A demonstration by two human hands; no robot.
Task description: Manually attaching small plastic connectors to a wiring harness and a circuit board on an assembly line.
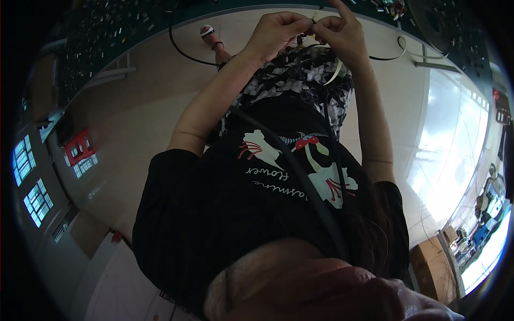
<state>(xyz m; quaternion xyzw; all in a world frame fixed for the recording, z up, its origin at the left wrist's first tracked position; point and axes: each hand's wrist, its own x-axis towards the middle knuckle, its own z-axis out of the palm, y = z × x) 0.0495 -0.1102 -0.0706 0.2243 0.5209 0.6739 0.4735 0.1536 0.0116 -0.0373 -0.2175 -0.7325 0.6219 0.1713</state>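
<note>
Both my hands are raised close together in front of the green worktop's edge, above my lap. My left hand (278, 35) is closed, thumb and forefinger pinched at a tiny dark piece with a pale tip. Against it, my right hand (344, 38) pinches from the other side, one finger pointing up. The fingers hide most of the piece, and its kind is too small to tell. Below my right hand hangs a thin pale strip (334, 73). Another thin strip (401, 49), dark then pale, curls away to the right of that hand.
Many small metallic bits lie scattered over the green worktop (145, 35). A black cable (183, 52) loops down from its edge at left. A sandalled foot (210, 35) rests on the floor beneath. Farther off are a red stool (79, 148) and a cardboard box (432, 270).
</note>
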